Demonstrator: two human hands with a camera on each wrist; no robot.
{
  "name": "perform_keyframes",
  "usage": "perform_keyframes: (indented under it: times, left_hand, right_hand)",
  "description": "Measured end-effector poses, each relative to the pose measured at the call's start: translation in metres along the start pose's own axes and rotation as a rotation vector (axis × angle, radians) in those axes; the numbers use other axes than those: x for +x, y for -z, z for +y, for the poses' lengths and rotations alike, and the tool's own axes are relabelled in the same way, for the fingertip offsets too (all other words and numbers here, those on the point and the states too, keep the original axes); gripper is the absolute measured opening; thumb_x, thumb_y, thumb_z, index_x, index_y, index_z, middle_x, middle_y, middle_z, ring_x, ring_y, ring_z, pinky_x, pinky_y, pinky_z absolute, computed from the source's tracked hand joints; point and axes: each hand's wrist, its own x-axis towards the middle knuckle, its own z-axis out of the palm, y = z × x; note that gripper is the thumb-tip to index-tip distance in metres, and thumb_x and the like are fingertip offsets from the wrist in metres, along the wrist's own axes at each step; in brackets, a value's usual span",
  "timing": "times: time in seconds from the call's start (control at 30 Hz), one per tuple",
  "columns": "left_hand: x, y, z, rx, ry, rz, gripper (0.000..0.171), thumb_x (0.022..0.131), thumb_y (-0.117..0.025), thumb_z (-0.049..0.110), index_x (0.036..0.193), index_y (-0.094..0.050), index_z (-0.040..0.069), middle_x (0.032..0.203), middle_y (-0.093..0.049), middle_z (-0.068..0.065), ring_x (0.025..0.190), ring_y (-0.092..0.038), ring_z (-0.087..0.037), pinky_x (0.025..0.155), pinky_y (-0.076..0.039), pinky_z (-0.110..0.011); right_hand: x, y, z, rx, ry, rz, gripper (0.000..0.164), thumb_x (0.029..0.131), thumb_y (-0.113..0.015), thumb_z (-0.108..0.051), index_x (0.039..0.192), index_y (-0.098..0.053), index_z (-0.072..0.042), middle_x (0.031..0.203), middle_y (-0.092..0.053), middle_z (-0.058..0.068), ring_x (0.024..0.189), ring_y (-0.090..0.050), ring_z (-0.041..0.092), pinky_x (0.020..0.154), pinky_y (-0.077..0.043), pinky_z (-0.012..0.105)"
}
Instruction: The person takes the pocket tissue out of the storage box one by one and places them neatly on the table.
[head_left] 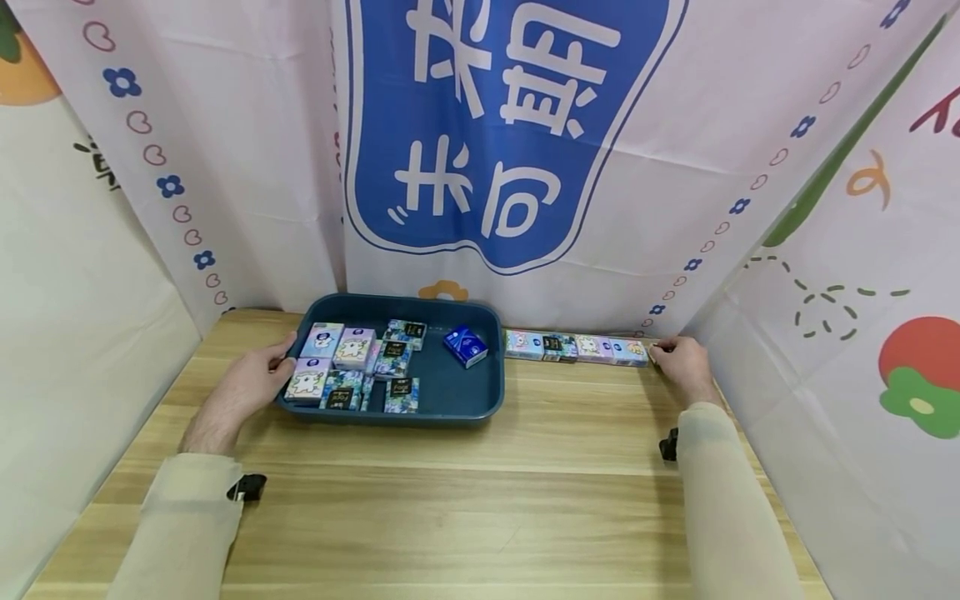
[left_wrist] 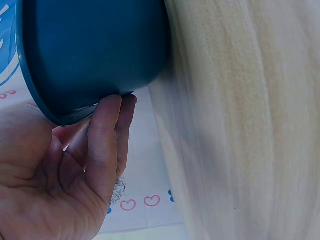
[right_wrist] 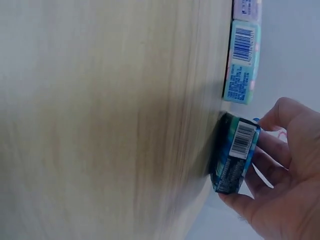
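Note:
A dark teal tray stands at the back middle of the wooden table. It holds several small boxes: pastel ones, dark patterned ones and a tilted blue one. My left hand grips the tray's left rim, with its fingers against the tray's outer wall. A row of small boxes lies along the table's back edge to the right of the tray. At the right end of that row my right hand pinches a dark box that stands on the table beside a light blue box.
Printed cloth banners wall in the table at the back and on both sides. The back edge runs just behind the row of boxes. Black wrist camera mounts sit on both sleeves.

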Motion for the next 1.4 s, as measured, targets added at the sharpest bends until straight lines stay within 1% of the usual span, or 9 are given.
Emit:
perform_keyframes:
  times: [0.13, 0.3, 0.43, 0.57, 0.67, 0.97, 1.1, 1.23, 1.4]
  left_hand:
    - [0.0, 0.0, 0.0, 0.008, -0.009, 0.005, 0.065, 0.128, -0.044, 0.026, 0.184, -0.02, 0.002, 0.184, -0.027, -0.043, 0.169, -0.026, -0.071, 0.135, -0.028, -0.083]
    - [0.001, 0.001, 0.0, -0.006, -0.006, 0.0, 0.066, 0.128, -0.042, 0.027, 0.185, -0.019, 0.002, 0.185, -0.025, -0.043, 0.17, -0.024, -0.071, 0.136, -0.027, -0.083]
    - [0.002, 0.001, -0.002, -0.011, -0.009, -0.003, 0.066, 0.129, -0.041, 0.027, 0.185, -0.018, 0.003, 0.186, -0.024, -0.042, 0.171, -0.024, -0.071, 0.136, -0.026, -0.083]
    - [0.001, 0.001, -0.002, -0.013, -0.004, -0.005, 0.066, 0.129, -0.041, 0.027, 0.185, -0.018, 0.003, 0.186, -0.023, -0.042, 0.171, -0.024, -0.071, 0.136, -0.026, -0.083]
    - [0.001, 0.001, -0.002, -0.012, -0.002, -0.002, 0.066, 0.128, -0.042, 0.026, 0.185, -0.018, 0.003, 0.185, -0.024, -0.042, 0.17, -0.024, -0.071, 0.136, -0.027, -0.083]
    - [0.001, 0.001, -0.002, -0.007, -0.009, -0.005, 0.066, 0.128, -0.042, 0.027, 0.185, -0.018, 0.003, 0.185, -0.024, -0.042, 0.17, -0.025, -0.071, 0.135, -0.027, -0.083]
    - [0.001, 0.001, -0.001, -0.004, -0.017, 0.0, 0.066, 0.128, -0.042, 0.027, 0.185, -0.019, 0.002, 0.185, -0.025, -0.042, 0.17, -0.026, -0.071, 0.135, -0.027, -0.083]
    - [0.0, 0.0, 0.0, -0.004, -0.021, 0.006, 0.065, 0.128, -0.043, 0.025, 0.184, -0.02, 0.002, 0.184, -0.026, -0.042, 0.17, -0.026, -0.071, 0.136, -0.028, -0.083]
    - [0.0, 0.0, -0.001, -0.003, -0.021, 0.009, 0.065, 0.128, -0.043, 0.025, 0.184, -0.02, 0.001, 0.183, -0.028, -0.043, 0.17, -0.028, -0.07, 0.135, -0.029, -0.082]
  right_hand:
    - [0.004, 0.001, 0.003, -0.023, 0.039, -0.055, 0.048, 0.117, -0.064, -0.024, 0.147, -0.071, 0.013, 0.15, -0.063, 0.039, 0.139, -0.061, 0.055, 0.127, -0.047, 0.069]
    - [0.006, 0.004, 0.005, -0.005, 0.042, -0.115, 0.052, 0.123, -0.049, -0.024, 0.157, -0.063, 0.014, 0.161, -0.054, 0.039, 0.147, -0.054, 0.056, 0.131, -0.042, 0.072]
    - [0.005, 0.007, 0.004, 0.008, 0.04, -0.139, 0.059, 0.125, -0.04, -0.027, 0.164, -0.057, 0.014, 0.169, -0.048, 0.04, 0.157, -0.047, 0.06, 0.136, -0.036, 0.074]
    - [0.005, 0.007, 0.003, 0.014, 0.049, -0.149, 0.061, 0.126, -0.037, -0.03, 0.165, -0.055, 0.014, 0.171, -0.047, 0.04, 0.161, -0.044, 0.061, 0.138, -0.033, 0.074]
    - [0.005, 0.006, 0.002, 0.026, 0.051, -0.154, 0.06, 0.126, -0.038, -0.029, 0.164, -0.056, 0.014, 0.172, -0.047, 0.039, 0.163, -0.043, 0.06, 0.14, -0.03, 0.072]
    - [0.007, 0.007, 0.001, -0.046, 0.099, -0.175, 0.056, 0.125, -0.039, -0.026, 0.161, -0.059, 0.012, 0.171, -0.049, 0.041, 0.162, -0.044, 0.061, 0.139, -0.032, 0.074]
    - [0.005, 0.008, -0.006, -0.04, 0.109, -0.163, 0.056, 0.125, -0.042, -0.028, 0.161, -0.06, 0.011, 0.17, -0.052, 0.041, 0.16, -0.047, 0.061, 0.137, -0.035, 0.074]
    - [0.001, 0.005, -0.018, -0.058, 0.125, -0.133, 0.055, 0.123, -0.045, -0.029, 0.162, -0.062, 0.007, 0.173, -0.052, 0.038, 0.163, -0.046, 0.061, 0.139, -0.033, 0.074]
    - [-0.003, -0.001, -0.034, -0.027, 0.149, -0.102, 0.051, 0.121, -0.049, -0.023, 0.16, -0.063, 0.007, 0.175, -0.051, 0.039, 0.166, -0.044, 0.06, 0.14, -0.032, 0.075]
